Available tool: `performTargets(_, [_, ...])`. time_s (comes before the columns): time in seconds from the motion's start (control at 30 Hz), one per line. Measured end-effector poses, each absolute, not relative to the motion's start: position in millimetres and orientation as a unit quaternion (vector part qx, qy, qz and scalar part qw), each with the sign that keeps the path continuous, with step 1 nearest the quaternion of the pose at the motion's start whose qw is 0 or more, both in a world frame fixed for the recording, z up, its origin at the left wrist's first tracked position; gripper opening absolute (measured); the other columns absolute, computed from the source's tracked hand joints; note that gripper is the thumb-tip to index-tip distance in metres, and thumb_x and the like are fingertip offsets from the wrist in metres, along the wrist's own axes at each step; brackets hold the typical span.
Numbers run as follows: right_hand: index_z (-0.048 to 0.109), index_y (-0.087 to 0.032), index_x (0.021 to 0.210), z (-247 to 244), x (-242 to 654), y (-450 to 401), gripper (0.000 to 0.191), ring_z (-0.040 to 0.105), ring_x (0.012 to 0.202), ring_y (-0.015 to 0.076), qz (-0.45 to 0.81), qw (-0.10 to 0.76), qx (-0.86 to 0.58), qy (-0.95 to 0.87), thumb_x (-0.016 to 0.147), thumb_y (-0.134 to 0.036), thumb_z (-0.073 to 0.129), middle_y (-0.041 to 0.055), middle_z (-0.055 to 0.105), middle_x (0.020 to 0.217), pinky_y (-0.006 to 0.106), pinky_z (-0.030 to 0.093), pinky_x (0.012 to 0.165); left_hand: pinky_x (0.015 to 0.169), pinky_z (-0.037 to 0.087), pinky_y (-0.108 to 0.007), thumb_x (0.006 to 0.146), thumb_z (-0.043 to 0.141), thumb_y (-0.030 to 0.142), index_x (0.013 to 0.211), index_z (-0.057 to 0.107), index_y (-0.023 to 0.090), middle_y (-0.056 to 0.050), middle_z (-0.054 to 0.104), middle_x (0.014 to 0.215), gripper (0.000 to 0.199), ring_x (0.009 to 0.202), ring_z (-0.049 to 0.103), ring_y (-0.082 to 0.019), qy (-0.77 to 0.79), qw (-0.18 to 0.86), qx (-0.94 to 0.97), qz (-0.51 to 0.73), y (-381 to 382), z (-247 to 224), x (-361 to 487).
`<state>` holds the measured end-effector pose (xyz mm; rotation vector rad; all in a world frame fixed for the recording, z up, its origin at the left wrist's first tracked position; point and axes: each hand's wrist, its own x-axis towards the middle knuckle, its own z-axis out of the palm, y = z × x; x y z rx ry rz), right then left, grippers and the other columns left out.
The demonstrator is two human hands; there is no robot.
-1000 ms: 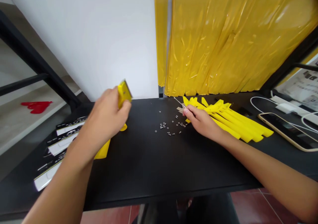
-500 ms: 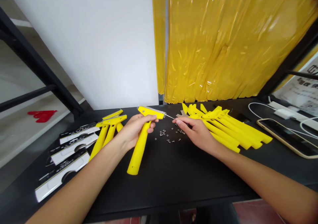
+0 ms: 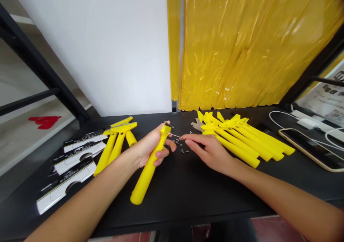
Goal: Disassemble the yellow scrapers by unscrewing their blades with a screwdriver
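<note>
My left hand [image 3: 152, 147] is wrapped round a yellow scraper [image 3: 147, 172], its handle slanting down toward the table's front edge and its head seen nearly end-on. My right hand [image 3: 208, 149] pinches a thin metal rod [image 3: 176, 136], whose far end meets the scraper just below the head. Several small screws and nuts [image 3: 182, 150] lie on the black table between my hands. More yellow scrapers [image 3: 122, 129] rest left of my left hand. Beyond my right hand lies a pile of yellow handles [image 3: 249, 138], with grey flat pieces [image 3: 198, 125] at its left end.
Black-and-white packages [image 3: 71, 181] lie on the table [image 3: 193, 195] at the left. A phone [image 3: 311, 149], white cables and a power strip [image 3: 319, 125] are at the right. White board and yellow plastic sheeting [image 3: 228, 48] stand behind.
The held scraper has turned so its head, seen broadside before, now shows end-on, and its handle end has moved lower left. My right hand has shifted slightly left and down with the rod.
</note>
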<state>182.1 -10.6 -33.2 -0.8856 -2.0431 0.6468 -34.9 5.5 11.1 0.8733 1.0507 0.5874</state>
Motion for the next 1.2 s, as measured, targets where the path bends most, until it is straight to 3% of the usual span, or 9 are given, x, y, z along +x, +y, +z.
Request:
performTargets(0.13, [0.074,-0.027,0.119,-29.8,183.9,-12.3,0.03,0.073,0.086,0.0209,0.26,0.403,-0.366,-0.797,0.1,-0.035,0.053,0.0016,0.079,0.107,0.034,0.057,0.075,0.027,0.034,-0.021,0.086,0.061,0.061,0.099,0.055,0.024,0.0,0.064,0.071,0.04,0.031,0.034,-0.007,0.504,0.673,0.436,0.321,3.8,11.1,-29.4])
performTargets(0.27, [0.074,-0.03,0.12,-28.8,185.3,-13.6,0.03,0.067,0.07,0.0165,0.255,0.401,-0.37,-0.799,0.099,-0.036,0.053,-0.0008,0.079,0.097,0.029,0.053,0.062,0.029,0.035,-0.023,0.089,0.059,0.058,0.091,0.061,0.02,-0.003,0.064,0.072,0.038,0.035,0.044,-0.01,0.519,0.62,0.48,0.34,2.7,10.3,-25.6])
performTargets(0.43, [0.074,-0.028,0.119,-30.4,186.3,-11.0,0.031,0.061,0.061,0.0146,0.241,0.399,-0.389,-0.795,0.099,-0.037,0.053,-0.0006,0.078,0.089,0.028,0.049,0.057,0.033,0.034,-0.023,0.085,0.057,0.031,0.083,0.065,0.017,-0.006,0.066,0.071,0.017,0.039,0.044,-0.01,0.485,0.621,0.481,0.384,2.2,6.2,-25.5])
performTargets(0.63, [0.074,-0.021,0.116,-30.5,191.2,-3.6,0.031,0.07,0.089,0.0216,0.238,0.427,-0.417,-0.766,0.099,-0.035,0.052,0.0043,0.078,0.106,0.032,0.054,0.075,0.047,0.042,-0.027,0.081,0.046,0.028,0.082,0.068,0.012,-0.013,0.07,0.08,0.027,0.054,0.054,-0.016,0.365,0.699,0.416,0.453,-0.1,13.0,-29.7])
performTargets(0.77, [0.076,-0.021,0.112,-30.3,193.9,-1.6,0.03,0.071,0.091,0.0223,0.234,0.437,-0.426,-0.757,0.099,-0.034,0.053,0.0043,0.079,0.104,0.031,0.055,0.075,0.055,0.045,-0.03,0.068,0.052,0.021,0.084,0.068,0.01,-0.016,0.07,0.088,0.026,0.065,0.057,-0.019,0.319,0.711,0.42,0.466,-3.2,19.0,-27.9])
performTargets(0.9, [0.077,-0.021,0.11,-29.7,194.0,-2.5,0.029,0.072,0.094,0.0228,0.239,0.438,-0.42,-0.758,0.098,-0.033,0.054,0.0044,0.079,0.104,0.031,0.055,0.074,0.054,0.039,-0.024,0.068,0.061,0.012,0.075,0.067,0.01,-0.009,0.066,0.081,0.009,0.06,0.051,-0.011,0.365,0.644,0.499,0.45,-4.3,16.5,-26.6])
performTargets(0.93, [0.077,-0.021,0.11,-29.2,194.0,-3.0,0.029,0.072,0.094,0.0228,0.239,0.439,-0.418,-0.758,0.098,-0.034,0.054,0.0042,0.079,0.104,0.031,0.055,0.073,0.052,0.037,-0.023,0.073,0.065,0.014,0.073,0.067,0.011,-0.006,0.063,0.075,0.004,0.056,0.048,-0.01,0.39,0.618,0.523,0.439,-4.0,15.1,-27.2])
performTargets(1.03, [0.077,-0.022,0.111,-27.6,194.1,-4.9,0.029,0.072,0.092,0.0223,0.24,0.441,-0.411,-0.761,0.099,-0.035,0.054,0.0036,0.079,0.104,0.03,0.055,0.071,0.05,0.035,-0.023,0.086,0.069,0.03,0.075,0.068,0.012,0.0,0.054,0.061,0.022,0.048,0.047,-0.008,0.451,0.546,0.575,0.411,-2.6,11.5,-30.8])
performTargets(1.2, [0.077,-0.023,0.111,-26.9,193.8,-8.0,0.03,0.071,0.093,0.0228,0.241,0.437,-0.406,-0.766,0.099,-0.036,0.054,0.0043,0.079,0.105,0.031,0.053,0.072,0.049,0.038,-0.023,0.091,0.066,0.04,0.078,0.067,0.014,0.002,0.055,0.06,0.029,0.045,0.049,-0.008,0.475,0.481,0.62,0.398,-3.4,13.5,-33.0])
